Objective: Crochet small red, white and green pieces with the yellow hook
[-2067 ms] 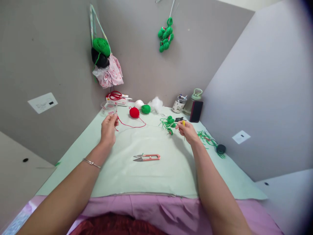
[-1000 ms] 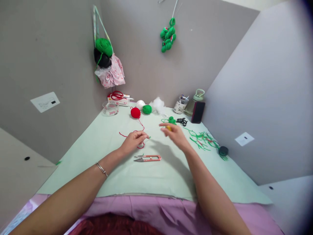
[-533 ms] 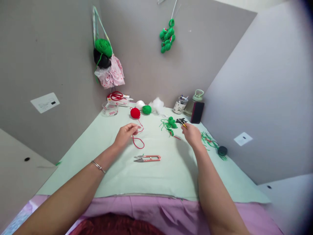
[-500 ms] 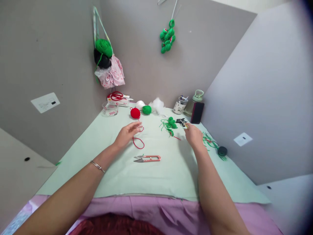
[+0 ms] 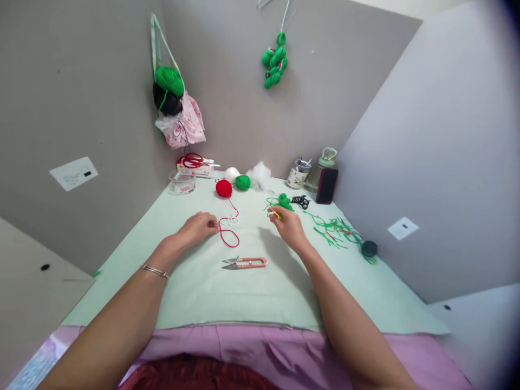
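Note:
My left hand (image 5: 200, 227) rests low over the mat with its fingers pinched together at the red yarn (image 5: 232, 246), which loops on the mat and runs back to a red ball (image 5: 223, 188). My right hand (image 5: 289, 223) is closed around a thin crochet hook with a yellow handle (image 5: 277, 214), its slim tip pointing up and left. Just behind that hand lies a green crocheted piece (image 5: 285, 201) with loose yarn ends, partly hidden. Between my forearms lie thread snips (image 5: 245, 263) with orange handles.
Green and white yarn balls (image 5: 242, 182) and white stuffing (image 5: 260, 174) sit at the back. A pen cup (image 5: 298, 176), a bottle (image 5: 314, 176) and a phone (image 5: 327, 186) stand back right. Yarn scraps (image 5: 335, 230) lie right, beside a black roll (image 5: 369, 248). Red scissors (image 5: 193, 160) lie back left.
My right hand has moved left with the crochet hook, uncovering black cord and green scraps. My left hand has drawn back left and lower, its fingers now closed.

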Demonstrator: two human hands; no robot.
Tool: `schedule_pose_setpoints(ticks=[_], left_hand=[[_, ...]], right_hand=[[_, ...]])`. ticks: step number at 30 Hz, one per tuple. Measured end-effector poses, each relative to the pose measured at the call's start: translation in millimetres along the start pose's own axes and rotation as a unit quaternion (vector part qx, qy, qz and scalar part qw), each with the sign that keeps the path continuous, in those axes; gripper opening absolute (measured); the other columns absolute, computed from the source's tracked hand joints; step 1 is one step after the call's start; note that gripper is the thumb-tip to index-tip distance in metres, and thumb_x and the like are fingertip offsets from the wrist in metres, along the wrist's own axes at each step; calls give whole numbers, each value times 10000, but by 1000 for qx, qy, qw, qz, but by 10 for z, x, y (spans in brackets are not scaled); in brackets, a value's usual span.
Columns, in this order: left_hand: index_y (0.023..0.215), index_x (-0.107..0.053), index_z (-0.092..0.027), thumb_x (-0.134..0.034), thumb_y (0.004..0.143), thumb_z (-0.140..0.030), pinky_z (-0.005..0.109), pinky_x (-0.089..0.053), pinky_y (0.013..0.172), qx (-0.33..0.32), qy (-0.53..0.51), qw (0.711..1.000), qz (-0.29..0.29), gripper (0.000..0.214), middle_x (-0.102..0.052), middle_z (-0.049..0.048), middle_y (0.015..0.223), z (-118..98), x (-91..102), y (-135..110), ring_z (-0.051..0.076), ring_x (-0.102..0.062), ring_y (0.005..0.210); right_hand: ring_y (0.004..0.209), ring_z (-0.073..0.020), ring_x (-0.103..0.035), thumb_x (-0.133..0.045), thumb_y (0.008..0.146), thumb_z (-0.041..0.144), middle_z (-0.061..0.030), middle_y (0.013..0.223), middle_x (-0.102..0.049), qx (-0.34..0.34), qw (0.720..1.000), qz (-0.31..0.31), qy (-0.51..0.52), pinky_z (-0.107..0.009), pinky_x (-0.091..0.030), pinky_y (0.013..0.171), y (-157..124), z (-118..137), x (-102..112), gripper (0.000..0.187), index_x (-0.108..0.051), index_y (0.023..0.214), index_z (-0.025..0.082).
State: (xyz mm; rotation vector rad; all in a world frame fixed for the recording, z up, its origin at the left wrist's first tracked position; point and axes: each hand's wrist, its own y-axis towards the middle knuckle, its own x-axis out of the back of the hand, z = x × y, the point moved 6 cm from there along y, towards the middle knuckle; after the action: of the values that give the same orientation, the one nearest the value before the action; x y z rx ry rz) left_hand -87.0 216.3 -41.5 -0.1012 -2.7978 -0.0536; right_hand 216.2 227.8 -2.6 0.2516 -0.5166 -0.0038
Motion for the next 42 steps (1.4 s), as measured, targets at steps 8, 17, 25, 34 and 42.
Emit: schedule_pose_setpoints(ticks=[8,17,25,34,42], left_hand=[[945,-685,-170,-792,870,-447,300,-564,753,1,-234,972,20,305,-685,19,873,-244,-554,-179,138,-644,738],[882,-685,-216,-853,761,-456,291,-480,824,3,-356,933,-53,317,-708,-2,875,-341,-840,-440,157,-646,833],[874,-726,-222,-869,748,-357,308,-440,920,2,-369,929,-43,234,-722,-4,919,-414,-848,-478,184,-632,942],[863,-676,-216,-923,692,-320,321,-521,930,63,-434,899,16,318,-755,34,920,-328,-960,-431,173,-699,900],[966,-722,-209,-942,690,-371,283,-515,906,60,-425,903,-13,388,-777,32,931,-335,-840,-402,154,-701,883]], right_hand=[[445,-57,-238,-782,759,615,14,573,-628,-97,930,279,220,-250,-154,445,-389,277,-547,451,-763,791,165],[431,-24,-137,-784,817,637,17,655,-660,-187,868,259,381,-224,-92,412,-512,212,-903,470,-747,903,176],[449,-24,-146,-932,685,436,27,680,-663,-212,851,211,433,-231,-92,396,-447,129,-855,374,-684,802,182],[462,-18,-125,-954,631,448,33,728,-676,-176,857,120,470,-233,-77,409,-333,122,-694,457,-625,829,201],[432,-5,-175,-960,592,435,47,702,-695,-182,879,151,414,-229,-84,435,-369,233,-642,474,-635,831,188]])
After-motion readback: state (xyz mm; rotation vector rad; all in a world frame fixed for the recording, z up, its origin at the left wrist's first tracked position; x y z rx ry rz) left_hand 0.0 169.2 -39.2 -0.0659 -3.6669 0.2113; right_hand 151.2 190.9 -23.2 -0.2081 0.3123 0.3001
